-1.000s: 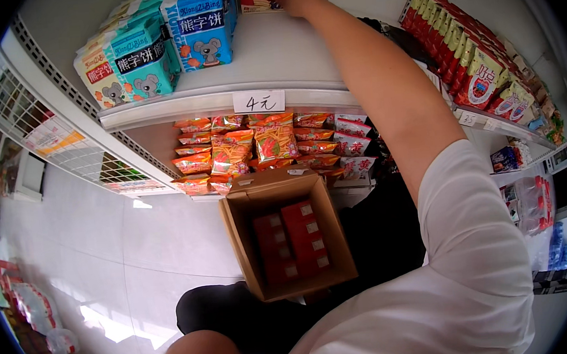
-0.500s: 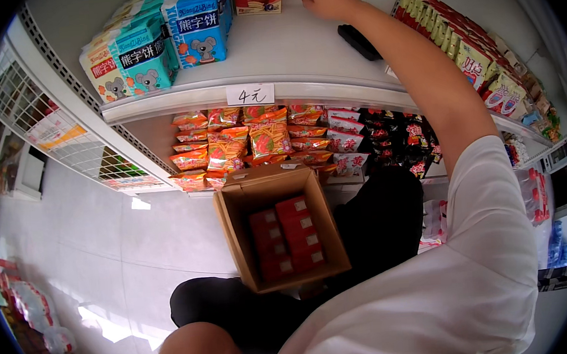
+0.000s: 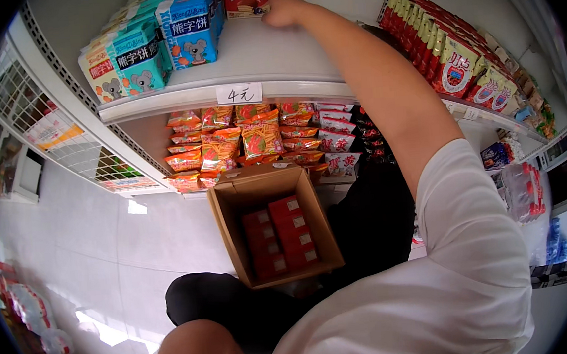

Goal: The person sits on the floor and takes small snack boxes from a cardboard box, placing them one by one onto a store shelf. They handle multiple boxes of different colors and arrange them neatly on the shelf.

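Observation:
My right hand reaches up onto the upper shelf. Its thumb and fingers close around the right end of a small red box of pies, which rests at the back of the shelf. Beside that box, to its left, stand blue and teal bags of biscuits. A cardboard carton, its top open, sits against my legs and holds several red boxes in two rows. My left hand is out of sight; only part of the bent left arm shows at the lower edge.
Orange snack bags fill the lower shelf behind the carton. Red and yellow snack packs stand in rows on the right shelf. The shelf lip carries a white price card. A wire mesh panel rises at the left.
My right hand has moved left and slightly down, from beside the red box of pies onto its right end. My forearm now hides the dark object on the shelf.

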Demonstrator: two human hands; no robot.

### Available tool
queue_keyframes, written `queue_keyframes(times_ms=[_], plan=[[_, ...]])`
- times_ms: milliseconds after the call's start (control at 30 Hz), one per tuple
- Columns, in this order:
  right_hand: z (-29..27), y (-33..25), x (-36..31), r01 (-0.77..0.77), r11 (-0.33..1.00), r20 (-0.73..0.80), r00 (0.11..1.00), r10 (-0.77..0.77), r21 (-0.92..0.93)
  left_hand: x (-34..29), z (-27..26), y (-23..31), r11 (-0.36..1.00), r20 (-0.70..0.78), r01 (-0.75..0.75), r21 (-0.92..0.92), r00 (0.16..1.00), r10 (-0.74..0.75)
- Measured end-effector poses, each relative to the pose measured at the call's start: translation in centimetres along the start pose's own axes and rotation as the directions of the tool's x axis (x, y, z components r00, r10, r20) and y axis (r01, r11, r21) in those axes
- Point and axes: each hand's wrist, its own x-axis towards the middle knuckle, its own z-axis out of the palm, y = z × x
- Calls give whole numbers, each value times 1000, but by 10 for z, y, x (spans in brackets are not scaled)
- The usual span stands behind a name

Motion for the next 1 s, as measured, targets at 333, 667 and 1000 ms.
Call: queue_keyframes(times_ms=[333, 667, 1000], plan=[[-62, -62, -83, 283, 896, -128, 959, -254, 343, -6, -18, 1, 999, 106, 8, -38, 994, -4], [1, -88, -294, 402, 702, -313, 913, -261, 588, -4, -24, -25, 998, 211, 37, -57, 977, -24], [104, -15, -309, 159, 790, 43, 973, -228, 592, -21, -157, -144, 820, -58, 325, 472, 939, -339]])
